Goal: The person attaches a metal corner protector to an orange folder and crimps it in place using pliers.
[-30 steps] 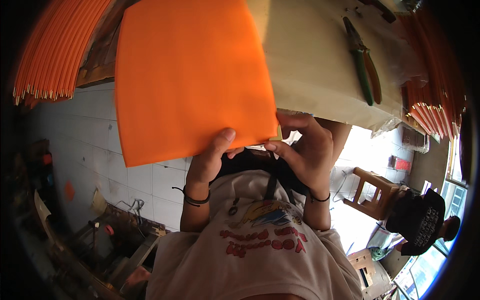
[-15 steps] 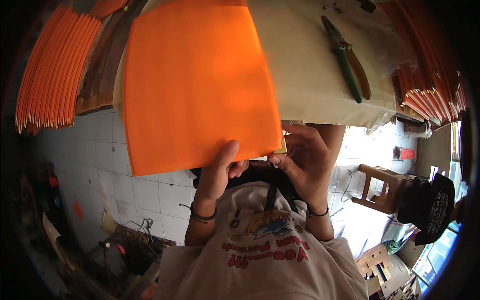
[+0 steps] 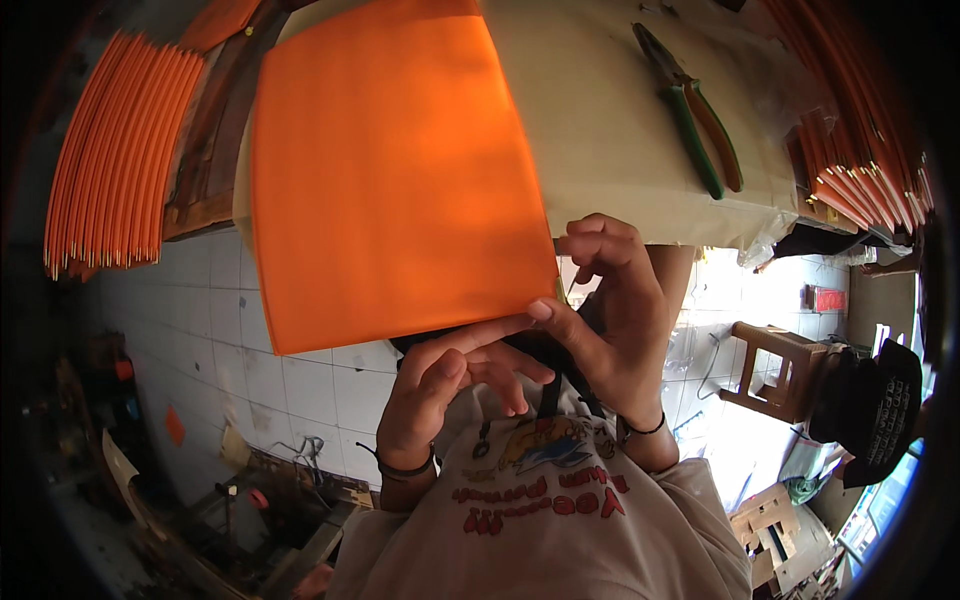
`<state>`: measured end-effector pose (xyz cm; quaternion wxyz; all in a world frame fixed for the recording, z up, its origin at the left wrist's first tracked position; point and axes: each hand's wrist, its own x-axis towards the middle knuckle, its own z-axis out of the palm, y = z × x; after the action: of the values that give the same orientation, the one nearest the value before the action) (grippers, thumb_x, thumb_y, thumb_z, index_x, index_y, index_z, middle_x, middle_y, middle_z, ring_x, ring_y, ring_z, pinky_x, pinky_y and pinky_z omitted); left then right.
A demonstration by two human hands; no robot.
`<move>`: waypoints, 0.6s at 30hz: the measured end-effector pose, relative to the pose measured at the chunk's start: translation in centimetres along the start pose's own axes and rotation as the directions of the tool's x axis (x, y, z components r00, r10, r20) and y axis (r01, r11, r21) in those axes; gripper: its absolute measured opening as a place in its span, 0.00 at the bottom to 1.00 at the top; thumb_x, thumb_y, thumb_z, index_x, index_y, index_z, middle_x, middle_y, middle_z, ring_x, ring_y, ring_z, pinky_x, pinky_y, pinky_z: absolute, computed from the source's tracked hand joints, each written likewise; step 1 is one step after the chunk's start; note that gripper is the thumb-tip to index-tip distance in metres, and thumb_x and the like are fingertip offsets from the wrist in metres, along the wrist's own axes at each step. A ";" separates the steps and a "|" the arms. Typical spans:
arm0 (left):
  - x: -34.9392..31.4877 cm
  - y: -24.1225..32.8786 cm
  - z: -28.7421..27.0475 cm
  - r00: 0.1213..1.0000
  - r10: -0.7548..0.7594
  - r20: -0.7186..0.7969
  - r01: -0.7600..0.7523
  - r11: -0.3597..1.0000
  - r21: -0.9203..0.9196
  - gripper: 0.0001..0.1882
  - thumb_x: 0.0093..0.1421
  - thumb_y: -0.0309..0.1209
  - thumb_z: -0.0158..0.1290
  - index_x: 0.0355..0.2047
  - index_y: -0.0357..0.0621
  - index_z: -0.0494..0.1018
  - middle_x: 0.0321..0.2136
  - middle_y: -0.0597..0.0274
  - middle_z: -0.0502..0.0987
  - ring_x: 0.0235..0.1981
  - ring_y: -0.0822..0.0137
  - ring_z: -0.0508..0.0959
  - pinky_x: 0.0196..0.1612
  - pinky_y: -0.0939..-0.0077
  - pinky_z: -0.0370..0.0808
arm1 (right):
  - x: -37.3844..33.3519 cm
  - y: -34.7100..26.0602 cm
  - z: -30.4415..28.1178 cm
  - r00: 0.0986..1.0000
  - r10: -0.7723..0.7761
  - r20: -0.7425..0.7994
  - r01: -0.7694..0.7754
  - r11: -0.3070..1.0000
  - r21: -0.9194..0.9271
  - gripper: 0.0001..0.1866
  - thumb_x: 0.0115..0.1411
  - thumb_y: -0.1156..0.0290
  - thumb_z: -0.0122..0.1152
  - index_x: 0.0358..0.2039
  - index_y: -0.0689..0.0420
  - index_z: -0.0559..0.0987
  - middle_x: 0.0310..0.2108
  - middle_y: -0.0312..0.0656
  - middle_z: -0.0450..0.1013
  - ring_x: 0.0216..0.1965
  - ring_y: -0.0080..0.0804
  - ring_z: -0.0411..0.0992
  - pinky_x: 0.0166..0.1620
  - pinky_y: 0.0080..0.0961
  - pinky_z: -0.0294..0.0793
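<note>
A large flat orange folder (image 3: 400, 190) lies on the table and overhangs its near edge. At its near right corner, a sliver of gold-coloured metal corner piece (image 3: 562, 291) shows. My right hand (image 3: 620, 320) has its thumb pressed on that corner, while its other fingers curl beside the right edge, partly hidden. Below the near edge, my left hand (image 3: 425, 400) has its fingers apart, the index stretched along the edge to the same corner, near the right thumb. Nothing is gripped in the left hand.
Pliers (image 3: 695, 120) with green handles lie on the paper-covered table (image 3: 590, 120). A row of orange folders (image 3: 125, 160) stands at the left, and more gold-cornered folders (image 3: 860, 185) are stacked at the right. A stool (image 3: 775, 370) stands on the tiled floor (image 3: 310, 395).
My left hand has let go of the folder's near edge, spreading its fingers and reaching toward the right corner. My right fingers have lifted away from the metal corner; its thumb now presses the folder.
</note>
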<state>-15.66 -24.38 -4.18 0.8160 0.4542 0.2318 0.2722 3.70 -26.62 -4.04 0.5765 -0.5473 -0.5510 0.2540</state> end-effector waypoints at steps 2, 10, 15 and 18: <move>-0.3 -0.4 -0.1 0.999 0.023 -0.040 -0.022 0.999 0.031 0.43 0.65 0.58 0.40 0.61 0.25 0.57 0.38 0.40 0.79 0.28 0.62 0.80 0.37 0.71 0.78 | -0.1 0.1 -0.4 0.990 0.120 0.080 -0.122 0.992 0.023 0.27 0.45 0.71 0.76 0.46 0.59 0.76 0.44 0.44 0.74 0.36 0.30 0.71 0.40 0.26 0.72; -2.3 -1.5 -1.9 0.994 0.104 -0.034 -0.106 0.992 -0.074 0.44 0.63 0.51 0.48 0.62 0.20 0.50 0.35 0.32 0.78 0.29 0.50 0.81 0.33 0.62 0.80 | 0.4 -0.2 1.3 0.915 0.299 0.271 -0.389 0.835 0.389 0.43 0.54 0.73 0.70 0.65 0.62 0.55 0.48 0.50 0.75 0.51 0.33 0.74 0.50 0.30 0.78; -3.1 -1.7 -1.4 0.989 0.142 -0.045 -0.149 0.966 -0.213 0.46 0.62 0.47 0.54 0.66 0.26 0.44 0.35 0.35 0.79 0.32 0.50 0.82 0.35 0.61 0.80 | 0.6 0.1 2.3 0.912 0.277 0.302 -0.389 0.818 0.425 0.42 0.57 0.73 0.67 0.66 0.62 0.53 0.47 0.49 0.75 0.50 0.32 0.74 0.48 0.28 0.78; -3.2 -1.9 -1.5 0.985 0.162 -0.051 -0.170 0.954 -0.247 0.48 0.62 0.47 0.54 0.66 0.26 0.42 0.36 0.35 0.79 0.33 0.50 0.82 0.35 0.61 0.80 | 1.0 -0.1 2.1 0.899 0.274 0.341 -0.390 0.855 0.342 0.41 0.58 0.74 0.66 0.66 0.63 0.53 0.45 0.48 0.77 0.46 0.31 0.76 0.44 0.25 0.78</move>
<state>-18.58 -26.38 -6.14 0.8376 0.3611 0.1689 0.3736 2.03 -25.02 -4.05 0.5393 -0.4631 -0.4590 0.5329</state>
